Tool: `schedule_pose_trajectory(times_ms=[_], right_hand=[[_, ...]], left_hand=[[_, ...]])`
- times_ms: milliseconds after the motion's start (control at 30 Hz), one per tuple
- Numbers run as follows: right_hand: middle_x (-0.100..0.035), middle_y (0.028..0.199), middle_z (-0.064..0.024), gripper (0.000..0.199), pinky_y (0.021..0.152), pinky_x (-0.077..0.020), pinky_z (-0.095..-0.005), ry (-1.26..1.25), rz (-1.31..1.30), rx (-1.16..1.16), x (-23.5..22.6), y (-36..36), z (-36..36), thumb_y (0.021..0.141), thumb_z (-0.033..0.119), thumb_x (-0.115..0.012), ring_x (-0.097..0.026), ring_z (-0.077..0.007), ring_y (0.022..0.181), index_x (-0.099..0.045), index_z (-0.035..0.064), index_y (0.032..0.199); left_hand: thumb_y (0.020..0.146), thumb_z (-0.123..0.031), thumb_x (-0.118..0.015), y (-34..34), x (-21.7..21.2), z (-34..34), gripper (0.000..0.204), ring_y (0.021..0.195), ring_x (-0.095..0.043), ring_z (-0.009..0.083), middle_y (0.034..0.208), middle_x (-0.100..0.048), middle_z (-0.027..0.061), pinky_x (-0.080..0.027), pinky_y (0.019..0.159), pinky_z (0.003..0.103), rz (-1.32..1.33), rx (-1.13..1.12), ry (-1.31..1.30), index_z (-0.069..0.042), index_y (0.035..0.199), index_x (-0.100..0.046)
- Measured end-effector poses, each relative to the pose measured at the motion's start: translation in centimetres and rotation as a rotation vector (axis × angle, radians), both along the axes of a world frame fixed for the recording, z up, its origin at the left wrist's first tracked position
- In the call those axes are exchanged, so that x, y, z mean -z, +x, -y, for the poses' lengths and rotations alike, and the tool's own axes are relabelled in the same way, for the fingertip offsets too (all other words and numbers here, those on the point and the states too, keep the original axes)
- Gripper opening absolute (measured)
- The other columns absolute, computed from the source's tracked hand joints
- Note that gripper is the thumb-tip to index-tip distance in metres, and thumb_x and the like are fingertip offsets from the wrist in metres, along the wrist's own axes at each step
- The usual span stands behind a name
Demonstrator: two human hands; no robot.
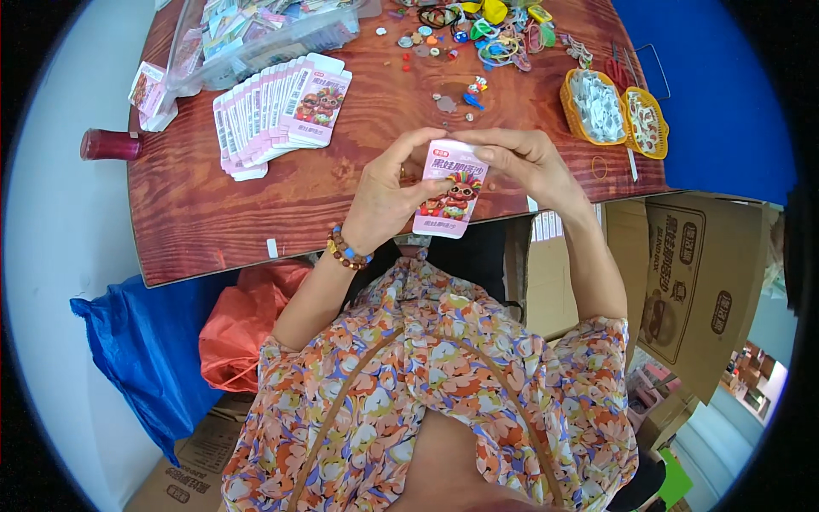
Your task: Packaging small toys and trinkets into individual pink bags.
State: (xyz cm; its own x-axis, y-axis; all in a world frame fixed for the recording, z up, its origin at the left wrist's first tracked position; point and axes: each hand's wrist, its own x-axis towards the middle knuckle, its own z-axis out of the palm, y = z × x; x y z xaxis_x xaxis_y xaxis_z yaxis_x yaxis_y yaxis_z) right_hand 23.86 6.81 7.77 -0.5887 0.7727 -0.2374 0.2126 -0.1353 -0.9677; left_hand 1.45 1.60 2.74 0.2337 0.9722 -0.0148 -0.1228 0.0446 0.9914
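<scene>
Your left hand [388,192] and right hand [525,158] both pinch the small pink printed paper packet [450,189] above the wooden table's [222,213] near edge; fanned matching packets [277,111] lie at ten o'clock.

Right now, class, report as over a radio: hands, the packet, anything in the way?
Left hand and right hand both grip pink packet above table. Nothing between them. Fanned pink packets lie left.

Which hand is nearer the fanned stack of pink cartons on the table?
Left. The left hand is nearer the fanned cartons; the right hand is beyond the held pink packet.
</scene>
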Motion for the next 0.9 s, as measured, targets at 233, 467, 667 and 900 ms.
schedule_pose_trajectory(times_ms=[233, 467, 667, 900], right_hand=[[-0.073, 0.104, -0.0046, 0.029, 0.076, -0.0547, -0.0239, 0.026, 0.086, -0.042, 0.2, 0.9, -0.8, 0.100, 0.016, -0.060, -0.065, -0.0072, 0.092, -0.067, 0.0026, 0.124], [-0.073, 0.103, -0.0054, 0.030, 0.079, -0.0526, -0.0243, 0.284, 0.301, -0.026, -1.4, 0.0, 0.7, 0.098, 0.013, -0.061, -0.063, -0.0065, 0.092, -0.066, 0.0009, 0.125], [-0.067, 0.124, -0.0106, 0.043, 0.086, -0.0540, -0.0274, 0.568, 0.177, 0.023, 0.8, 0.1, 2.0, 0.092, 0.005, -0.066, -0.065, -0.0123, 0.104, -0.059, 0.0021, 0.134], [-0.065, 0.127, -0.0107, 0.046, 0.087, -0.0555, -0.0288, 0.524, 0.121, 0.077, 0.9, 0.4, 1.8, 0.087, 0.000, -0.070, -0.065, -0.0158, 0.108, -0.061, 0.0033, 0.132]], left_hand=[[0.083, 0.000, -0.075, 0.0, -0.6, 0.1, 0.055, 0.089, -0.066, 0.0103, 0.107, -0.068, 0.0066, -0.056, 0.075, 0.026, 0.031, 0.070, -0.029, -0.007, 0.133, -0.053], [0.084, 0.001, -0.074, 0.3, -0.1, 0.1, 0.054, 0.090, -0.066, 0.0100, 0.107, -0.068, 0.0059, -0.056, 0.076, 0.026, -0.008, 0.029, -0.026, -0.007, 0.134, -0.053], [0.085, 0.004, -0.071, 0.8, -0.4, 0.0, 0.057, 0.092, -0.066, 0.0098, 0.107, -0.068, 0.0062, -0.056, 0.079, 0.026, 0.076, -0.006, -0.017, -0.008, 0.137, -0.050], [0.090, 0.000, -0.067, -0.5, 0.1, -0.2, 0.056, 0.112, -0.060, 0.0133, 0.129, -0.058, 0.0069, -0.055, 0.091, 0.029, 0.077, 0.125, 0.051, -0.006, 0.142, -0.046]])
